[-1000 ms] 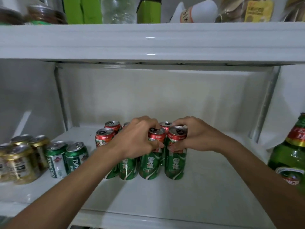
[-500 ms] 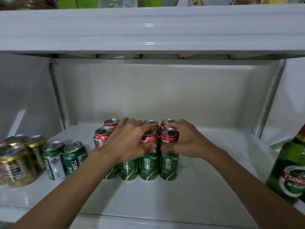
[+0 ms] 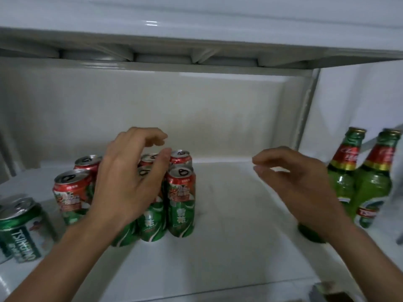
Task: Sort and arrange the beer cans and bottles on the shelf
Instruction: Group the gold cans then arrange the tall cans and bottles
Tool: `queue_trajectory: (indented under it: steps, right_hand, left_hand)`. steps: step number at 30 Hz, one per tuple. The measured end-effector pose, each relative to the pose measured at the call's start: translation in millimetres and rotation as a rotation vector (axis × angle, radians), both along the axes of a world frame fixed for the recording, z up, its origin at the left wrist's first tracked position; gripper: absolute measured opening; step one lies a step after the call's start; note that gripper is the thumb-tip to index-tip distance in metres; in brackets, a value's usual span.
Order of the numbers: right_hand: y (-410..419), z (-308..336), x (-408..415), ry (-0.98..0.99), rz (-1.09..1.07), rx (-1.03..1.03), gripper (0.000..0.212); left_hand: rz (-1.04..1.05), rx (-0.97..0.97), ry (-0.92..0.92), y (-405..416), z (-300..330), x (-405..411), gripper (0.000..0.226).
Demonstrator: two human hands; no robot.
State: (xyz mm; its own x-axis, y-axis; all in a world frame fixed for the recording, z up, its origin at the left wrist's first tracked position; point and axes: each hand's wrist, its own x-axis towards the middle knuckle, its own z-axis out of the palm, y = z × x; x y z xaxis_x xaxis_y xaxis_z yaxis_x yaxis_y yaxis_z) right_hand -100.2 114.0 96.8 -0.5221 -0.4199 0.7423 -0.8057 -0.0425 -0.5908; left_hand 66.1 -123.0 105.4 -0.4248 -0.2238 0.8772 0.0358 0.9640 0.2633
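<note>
- both hands are lifting away from the red-and-green cans [image 3: 181, 201] they were gripping a moment ago; the right hand [image 3: 301, 182] is drifting well to the right, toward the green bottles [image 3: 357, 177], and the view is swinging right so more of the bottles is showing.
- fingers of the left hand [image 3: 128, 179] are hanging loosely curled just over the can tops, holding nothing; the thumb is sitting near the rim of a back can, and whether it is touching is not clear.
- fingers of the right hand are bending loosely in the air over bare shelf, holding nothing, apart from both cans and bottles.
- the red-and-green cans are standing upright in a tight cluster on the white shelf [image 3: 229, 247], left of centre, touching one another.
- a green tsingtao can [image 3: 24, 232] is standing near the left edge, apart from the cluster.
- the two green bottles are standing upright at the right side, partly hidden behind the right wrist.
- judging from this, the can group is looking settled and the bottles are likely coming next.
- what could be going wrong: the left hand, pulling back low, could be clipping a can top and toppling the packed rows; the right forearm, sweeping close, could be knocking a tall bottle over, since narrow glass is tipping easily and may be slipping in a loose grasp.
</note>
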Motion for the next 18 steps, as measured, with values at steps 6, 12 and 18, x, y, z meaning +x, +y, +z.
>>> queue_trajectory:
  steps: [6, 12, 18]
  right_hand:
    - [124, 21, -42, 0.244, -0.280, -0.464, 0.018]
    - [204, -30, -110, 0.079, -0.359, -0.314, 0.034]
    - [217, -67, -176, -0.353, -0.152, 0.190, 0.068]
  left_hand:
    - [-0.118, -0.203, -0.011, 81, -16, -73, 0.040]
    - [-0.235, -0.084, -0.305, 162, -52, -152, 0.051]
    - [-0.425, 0.443, -0.525, 220, -67, -205, 0.084]
